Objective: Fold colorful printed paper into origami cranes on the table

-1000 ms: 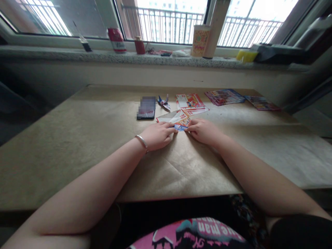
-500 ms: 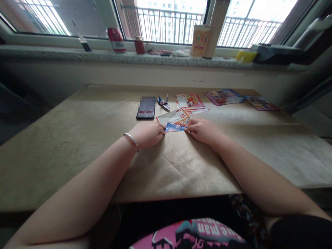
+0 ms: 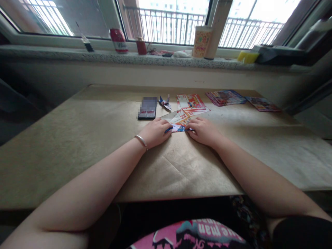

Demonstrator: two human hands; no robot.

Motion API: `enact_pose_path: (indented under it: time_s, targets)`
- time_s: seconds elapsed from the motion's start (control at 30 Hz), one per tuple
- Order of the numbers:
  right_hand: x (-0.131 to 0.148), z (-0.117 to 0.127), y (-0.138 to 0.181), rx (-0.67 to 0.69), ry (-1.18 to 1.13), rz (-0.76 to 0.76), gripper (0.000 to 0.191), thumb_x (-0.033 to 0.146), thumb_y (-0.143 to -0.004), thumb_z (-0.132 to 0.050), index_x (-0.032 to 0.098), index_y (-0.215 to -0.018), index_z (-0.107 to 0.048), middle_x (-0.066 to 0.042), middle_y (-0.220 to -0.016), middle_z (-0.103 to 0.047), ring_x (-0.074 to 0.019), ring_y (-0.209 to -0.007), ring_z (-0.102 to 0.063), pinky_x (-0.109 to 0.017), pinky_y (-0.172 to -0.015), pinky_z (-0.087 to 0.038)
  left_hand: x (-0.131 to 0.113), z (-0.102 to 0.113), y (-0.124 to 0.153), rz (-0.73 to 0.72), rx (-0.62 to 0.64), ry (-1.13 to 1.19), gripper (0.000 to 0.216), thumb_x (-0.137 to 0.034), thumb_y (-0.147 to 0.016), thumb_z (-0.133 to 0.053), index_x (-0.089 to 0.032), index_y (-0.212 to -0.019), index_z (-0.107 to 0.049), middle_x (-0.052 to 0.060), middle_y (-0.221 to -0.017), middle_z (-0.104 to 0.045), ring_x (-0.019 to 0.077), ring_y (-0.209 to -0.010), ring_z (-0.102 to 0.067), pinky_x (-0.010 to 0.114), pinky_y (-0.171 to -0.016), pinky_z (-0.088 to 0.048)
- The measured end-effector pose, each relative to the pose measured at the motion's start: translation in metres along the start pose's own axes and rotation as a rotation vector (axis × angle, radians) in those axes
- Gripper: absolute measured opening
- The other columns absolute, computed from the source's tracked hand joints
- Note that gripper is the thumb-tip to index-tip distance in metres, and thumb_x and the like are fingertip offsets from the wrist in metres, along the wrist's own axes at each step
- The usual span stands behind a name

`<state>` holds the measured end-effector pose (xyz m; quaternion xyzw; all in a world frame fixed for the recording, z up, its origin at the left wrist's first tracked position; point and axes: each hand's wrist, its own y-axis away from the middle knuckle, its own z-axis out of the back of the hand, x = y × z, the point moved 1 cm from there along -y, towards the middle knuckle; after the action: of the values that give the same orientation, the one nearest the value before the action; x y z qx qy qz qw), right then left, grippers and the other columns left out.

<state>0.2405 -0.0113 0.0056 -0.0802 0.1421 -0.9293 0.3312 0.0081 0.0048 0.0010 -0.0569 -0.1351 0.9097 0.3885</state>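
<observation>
A printed sheet of paper (image 3: 178,121), folded and colourful, lies flat on the brown table (image 3: 77,138) in front of me. My left hand (image 3: 155,132), with a bracelet on its wrist, has curled fingers pinching the sheet's near left corner. My right hand (image 3: 204,130) presses closed fingers on the paper's near right edge. Both hands rest on the tabletop, a short gap between them.
A dark phone (image 3: 147,109) lies just beyond my left hand. A small folded paper crane (image 3: 164,102) and a leaflet (image 3: 190,101) sit behind the sheet, more leaflets (image 3: 225,97) at far right. The windowsill (image 3: 129,57) holds a red can (image 3: 118,40), a cup (image 3: 200,41) and small items.
My left hand slid out left along the sheet's near edge, then came back toward the middle and now pinches its corner. My right hand stayed almost still.
</observation>
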Motion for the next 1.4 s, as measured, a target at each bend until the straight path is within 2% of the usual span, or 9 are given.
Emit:
enact_pose_path:
  time_s: [0.13, 0.23, 0.33, 0.43, 0.57, 0.8, 1.03, 1.2, 1.4]
  targets:
    - [0.005, -0.003, -0.001, -0.023, -0.01, -0.039, 0.017, 0.026, -0.086, -0.055, 0.021, -0.094, -0.069, -0.006, -0.096, -0.07, -0.0229, -0.092, -0.057, -0.034, -0.084, -0.043, 0.002, -0.001, -0.003, -0.03, 0.007, -0.026, 0.027, -0.031, -0.092, -0.051, -0.015, -0.103, -0.07, 0.01, -0.101, -0.07, 0.0225, -0.094, -0.062, 0.035, -0.087, -0.05]
    - [0.009, -0.004, -0.002, -0.039, -0.017, -0.069, 0.015, 0.026, -0.084, -0.057, 0.022, -0.092, -0.068, -0.006, -0.096, -0.069, -0.0231, -0.092, -0.057, -0.034, -0.082, -0.043, 0.001, 0.003, -0.005, -0.067, 0.007, -0.111, 0.029, -0.029, -0.094, -0.046, -0.015, -0.088, -0.071, 0.009, -0.088, -0.072, 0.0212, -0.085, -0.063, 0.033, -0.077, -0.05]
    - [0.013, -0.003, -0.002, -0.046, -0.041, -0.099, 0.013, 0.025, -0.084, -0.057, 0.022, -0.091, -0.068, -0.005, -0.096, -0.069, -0.0225, -0.093, -0.057, -0.033, -0.082, -0.043, -0.004, 0.007, -0.005, -0.061, -0.008, -0.191, 0.031, -0.026, -0.093, -0.045, -0.016, -0.077, -0.069, 0.008, -0.079, -0.072, 0.0199, -0.074, -0.064, 0.031, -0.065, -0.047]
    - [0.017, -0.003, -0.002, -0.061, -0.062, -0.117, 0.012, 0.024, -0.084, -0.056, 0.023, -0.09, -0.067, -0.005, -0.096, -0.069, -0.0216, -0.094, -0.057, -0.032, -0.082, -0.042, -0.008, 0.009, -0.005, -0.062, -0.025, -0.22, 0.028, -0.026, -0.091, -0.047, -0.017, -0.074, -0.068, 0.006, -0.076, -0.072, 0.0187, -0.069, -0.064, 0.03, -0.061, -0.043]
    - [0.02, -0.001, -0.002, -0.089, -0.063, -0.124, 0.01, 0.023, -0.084, -0.056, 0.022, -0.085, -0.066, -0.005, -0.093, -0.068, -0.0213, -0.091, -0.057, -0.031, -0.079, -0.042, -0.013, 0.01, -0.003, -0.085, -0.093, -0.217, 0.025, -0.025, -0.089, -0.049, -0.017, -0.074, -0.067, 0.005, -0.075, -0.072, 0.0172, -0.068, -0.063, 0.029, -0.061, -0.041]
    - [0.026, 0.002, -0.004, -0.144, -0.135, -0.065, 0.007, 0.02, -0.081, -0.056, 0.022, -0.081, -0.063, -0.006, -0.09, -0.065, -0.0215, -0.091, -0.055, -0.031, -0.079, -0.042, -0.024, 0.011, -0.004, -0.137, -0.173, -0.114, 0.024, -0.032, -0.094, -0.046, -0.02, -0.086, -0.066, 0.004, -0.087, -0.071, 0.0175, -0.078, -0.063, 0.03, -0.067, -0.04]
    - [0.035, 0.003, -0.004, -0.169, -0.143, -0.041, 0.007, 0.017, -0.079, -0.054, 0.021, -0.08, -0.061, -0.005, -0.087, -0.064, -0.02, -0.087, -0.054, -0.03, -0.077, -0.042, -0.03, 0.012, -0.003, -0.087, -0.192, -0.059, 0.02, -0.027, -0.091, -0.048, -0.018, -0.081, -0.062, 0.005, -0.085, -0.069, 0.0176, -0.077, -0.061, 0.031, -0.071, -0.04]
    - [0.025, 0.008, -0.001, -0.14, -0.067, -0.053, 0.005, 0.018, -0.077, -0.056, 0.021, -0.076, -0.06, -0.004, -0.083, -0.065, -0.0197, -0.083, -0.055, -0.03, -0.074, -0.04, -0.028, 0.013, -0.003, -0.085, -0.198, -0.085, 0.019, -0.025, -0.09, -0.048, -0.018, -0.078, -0.061, 0.004, -0.083, -0.069, 0.0169, -0.076, -0.06, 0.03, -0.069, -0.037]
    - [0.01, 0.01, 0.005, -0.145, -0.084, -0.092, 0.002, 0.021, -0.073, -0.058, 0.022, -0.074, -0.059, -0.002, -0.081, -0.064, -0.0177, -0.078, -0.055, -0.028, -0.069, -0.038, -0.025, 0.013, -0.002, -0.074, -0.193, -0.085, 0.015, -0.024, -0.088, -0.05, -0.018, -0.079, -0.061, 0.004, -0.084, -0.069, 0.0169, -0.076, -0.06, 0.03, -0.068, -0.037]
